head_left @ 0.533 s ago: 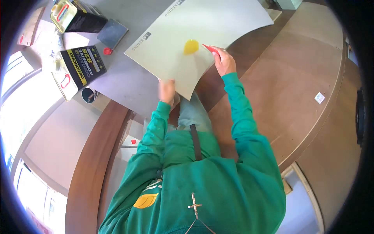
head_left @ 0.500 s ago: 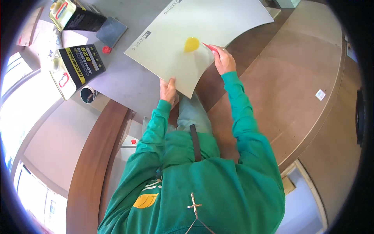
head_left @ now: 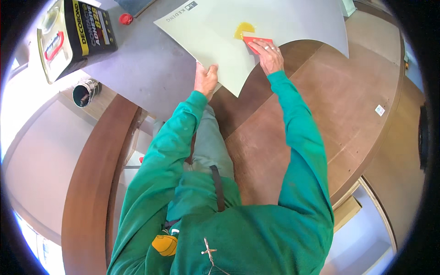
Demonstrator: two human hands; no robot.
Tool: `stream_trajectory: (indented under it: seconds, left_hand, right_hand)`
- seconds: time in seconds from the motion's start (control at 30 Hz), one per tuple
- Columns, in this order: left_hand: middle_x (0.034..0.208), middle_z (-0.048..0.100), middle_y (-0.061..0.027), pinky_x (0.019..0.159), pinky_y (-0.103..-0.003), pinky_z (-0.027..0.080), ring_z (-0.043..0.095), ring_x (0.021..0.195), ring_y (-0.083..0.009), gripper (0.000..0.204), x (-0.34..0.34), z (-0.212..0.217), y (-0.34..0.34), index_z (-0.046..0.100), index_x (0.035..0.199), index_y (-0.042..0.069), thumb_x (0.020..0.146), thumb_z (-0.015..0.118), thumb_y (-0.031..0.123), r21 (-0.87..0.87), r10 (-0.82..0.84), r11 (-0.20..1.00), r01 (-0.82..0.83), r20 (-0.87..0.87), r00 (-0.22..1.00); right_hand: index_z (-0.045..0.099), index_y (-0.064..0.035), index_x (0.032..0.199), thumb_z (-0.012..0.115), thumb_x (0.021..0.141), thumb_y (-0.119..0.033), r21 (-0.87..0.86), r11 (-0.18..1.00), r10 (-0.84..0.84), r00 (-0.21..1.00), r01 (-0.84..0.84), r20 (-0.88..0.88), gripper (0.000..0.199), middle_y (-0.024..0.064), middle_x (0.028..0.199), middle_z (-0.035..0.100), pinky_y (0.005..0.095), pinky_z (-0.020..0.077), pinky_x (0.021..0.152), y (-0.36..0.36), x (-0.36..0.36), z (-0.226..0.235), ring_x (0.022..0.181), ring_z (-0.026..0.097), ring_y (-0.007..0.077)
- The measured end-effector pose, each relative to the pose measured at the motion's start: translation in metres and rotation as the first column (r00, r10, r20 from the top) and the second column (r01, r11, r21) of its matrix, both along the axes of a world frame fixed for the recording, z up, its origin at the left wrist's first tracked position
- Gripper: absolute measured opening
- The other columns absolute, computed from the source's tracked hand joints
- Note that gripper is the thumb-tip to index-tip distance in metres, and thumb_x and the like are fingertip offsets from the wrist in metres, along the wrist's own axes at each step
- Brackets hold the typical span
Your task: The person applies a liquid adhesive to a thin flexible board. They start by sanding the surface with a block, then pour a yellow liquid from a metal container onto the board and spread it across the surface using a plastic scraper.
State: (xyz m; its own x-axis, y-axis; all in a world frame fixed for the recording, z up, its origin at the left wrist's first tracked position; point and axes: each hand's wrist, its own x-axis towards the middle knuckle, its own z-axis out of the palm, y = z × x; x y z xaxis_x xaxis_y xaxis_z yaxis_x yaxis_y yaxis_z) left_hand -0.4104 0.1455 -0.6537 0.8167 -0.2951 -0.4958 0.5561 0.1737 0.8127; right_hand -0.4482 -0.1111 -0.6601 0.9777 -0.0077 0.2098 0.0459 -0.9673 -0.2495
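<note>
A thin pale laminate sheet [head_left: 220, 55] lies over a grey tabletop, and its near corner juts past the table edge. My left hand [head_left: 206, 81] grips the sheet's near-left edge, thumb on top and fingers hidden underneath. A puddle of yellow glue [head_left: 243, 30] sits on the sheet's upper face. In my right hand [head_left: 269, 54] is a red spreader [head_left: 256, 44], held with the fingers laid along it. Its pale edge meets the puddle's near-right side.
A rectangular adhesive tin [head_left: 103, 32] with a red handle stands at left on the grey tabletop [head_left: 146, 68]. Near it lie a red cap [head_left: 125, 19] and a dark flat block [head_left: 134, 5]. A small dark pot [head_left: 85, 94] stands lower left. A curved brown panel [head_left: 293, 110] spreads to the right.
The spreader has moved from beside the glue onto its near edge, turned so its flat red face shows. The whole view has shifted, with the tin now nearer the left rim.
</note>
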Motion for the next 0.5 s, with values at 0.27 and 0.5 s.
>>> stream_trajectory:
  seconds: [0.27, 0.5]
  left_hand:
    - [0.128, 0.06, -0.0196, 0.103, -0.037, 0.043, 0.059, 0.117, -0.0288, 0.054, 0.003, -0.004, 0.007, 0.034, 0.144, -0.005, 0.095, 0.054, 0.002, 0.137, -0.088, 0.988, 0.069, 0.134, 0.987]
    - [0.126, 0.062, -0.0225, 0.102, -0.038, 0.044, 0.061, 0.115, -0.0316, 0.053, -0.002, -0.005, 0.0, 0.036, 0.143, -0.006, 0.094, 0.054, 0.003, 0.183, -0.085, 0.981, 0.061, 0.124, 0.989]
  right_hand:
    - [0.071, -0.0163, 0.12, 0.063, 0.086, -0.001, 0.115, 0.992, -0.032, 0.994, 0.044, -0.104, 0.038, 0.0037, 0.121, 0.07, 0.0401, 0.0508, 0.094, -0.002, -0.046, 0.02, 0.11, 0.066, 0.0257]
    - [0.068, -0.0138, 0.121, 0.061, 0.089, -0.003, 0.081, 0.967, -0.246, 0.969, 0.243, 0.035, 0.035, 0.0089, 0.117, 0.07, 0.041, 0.0525, 0.092, -0.021, -0.034, 0.014, 0.105, 0.067, 0.0301]
